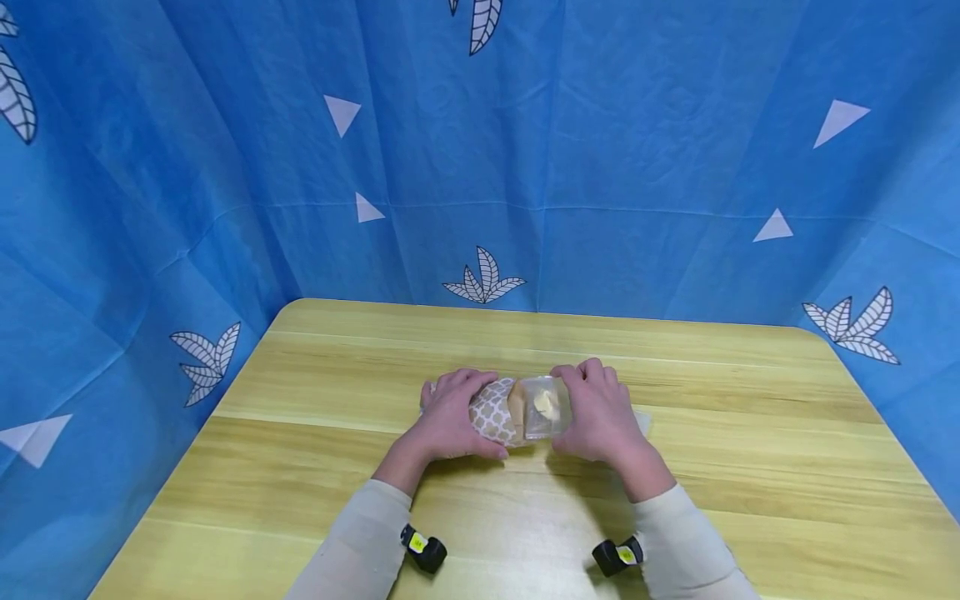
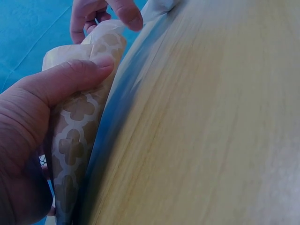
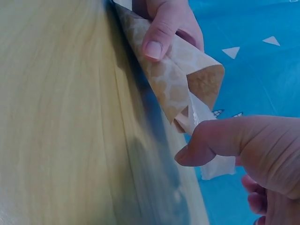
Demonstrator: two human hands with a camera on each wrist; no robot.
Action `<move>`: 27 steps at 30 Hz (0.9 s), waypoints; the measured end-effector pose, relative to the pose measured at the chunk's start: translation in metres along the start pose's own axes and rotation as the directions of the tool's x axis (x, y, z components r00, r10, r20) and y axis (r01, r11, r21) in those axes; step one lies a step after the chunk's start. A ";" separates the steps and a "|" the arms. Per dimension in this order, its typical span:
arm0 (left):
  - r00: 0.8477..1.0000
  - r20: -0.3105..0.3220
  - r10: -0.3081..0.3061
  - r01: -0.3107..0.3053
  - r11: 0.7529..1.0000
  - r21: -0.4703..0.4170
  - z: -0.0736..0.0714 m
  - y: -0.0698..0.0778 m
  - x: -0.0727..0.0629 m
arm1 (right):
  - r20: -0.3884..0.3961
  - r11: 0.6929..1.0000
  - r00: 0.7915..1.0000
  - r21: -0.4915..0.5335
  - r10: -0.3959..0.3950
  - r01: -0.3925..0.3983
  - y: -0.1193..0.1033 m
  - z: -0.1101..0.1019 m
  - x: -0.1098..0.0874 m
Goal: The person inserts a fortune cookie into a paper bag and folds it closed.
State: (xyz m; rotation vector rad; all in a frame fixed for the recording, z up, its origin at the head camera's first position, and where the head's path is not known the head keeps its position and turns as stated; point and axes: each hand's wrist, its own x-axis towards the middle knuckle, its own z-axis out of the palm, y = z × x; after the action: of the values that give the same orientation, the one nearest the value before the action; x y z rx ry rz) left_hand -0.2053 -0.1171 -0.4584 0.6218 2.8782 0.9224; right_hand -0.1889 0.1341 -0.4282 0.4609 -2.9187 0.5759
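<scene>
My left hand (image 1: 452,421) grips a tan paper pouch (image 1: 493,412) with a white lattice pattern, thumb along its near side. The open mouth of the pouch faces right. A small clear plastic bag (image 1: 542,408) with a pale, roundish piece inside is at that mouth. My right hand (image 1: 597,417) pinches the clear bag between thumb and fingers. In the right wrist view, the bag's upper part lies at the pouch's opening and its lower part (image 3: 218,168) shows below my right thumb. The far fingers of the left hand are mostly hidden behind the pouch.
A translucent plastic piece (image 1: 642,422) shows just right of my right hand, close over the wooden table (image 1: 300,467). A blue curtain (image 1: 637,167) with leaf and triangle prints hangs behind the table's far edge. Black cameras (image 1: 427,553) sit on both wrists.
</scene>
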 end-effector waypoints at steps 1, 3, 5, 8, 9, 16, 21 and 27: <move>1.000 0.000 0.000 0.000 1.000 0.001 0.000 0.000 0.000 | -0.006 1.000 1.000 -0.004 -0.002 0.002 0.000 0.000 0.000; 1.000 -0.001 0.003 -0.003 1.000 0.003 0.000 0.001 0.000 | -0.019 1.000 1.000 -0.010 -0.008 0.008 -0.001 0.002 0.001; 1.000 0.000 0.002 -0.002 1.000 0.006 0.000 0.001 0.000 | -0.027 1.000 1.000 -0.018 -0.015 0.014 -0.003 0.004 0.001; 1.000 0.002 0.001 -0.001 1.000 0.005 0.000 0.001 0.001 | -0.033 1.000 0.999 -0.015 -0.026 0.026 -0.004 0.007 0.001; 1.000 0.003 -0.001 0.001 1.000 0.003 0.000 0.001 0.001 | -0.032 0.999 0.999 -0.012 -0.031 0.031 -0.005 0.008 0.001; 1.000 0.001 -0.001 0.001 1.000 -0.009 0.002 0.000 0.002 | 0.014 0.996 0.998 0.065 -0.060 0.059 -0.001 0.011 0.001; 1.000 -0.005 0.011 -0.011 1.000 -0.015 0.003 -0.002 0.002 | 0.063 0.985 0.994 0.152 -0.089 0.079 0.001 0.009 0.002; 1.000 -0.003 0.018 -0.018 1.000 -0.018 0.002 -0.002 0.001 | 0.098 0.976 0.990 0.203 -0.105 0.083 0.004 0.008 0.003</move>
State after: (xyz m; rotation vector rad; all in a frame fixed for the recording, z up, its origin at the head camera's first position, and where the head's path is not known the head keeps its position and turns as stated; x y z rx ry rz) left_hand -0.2066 -0.1167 -0.4612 0.6463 2.8682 0.9515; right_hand -0.1935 0.1336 -0.4369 0.6704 -2.9326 0.8587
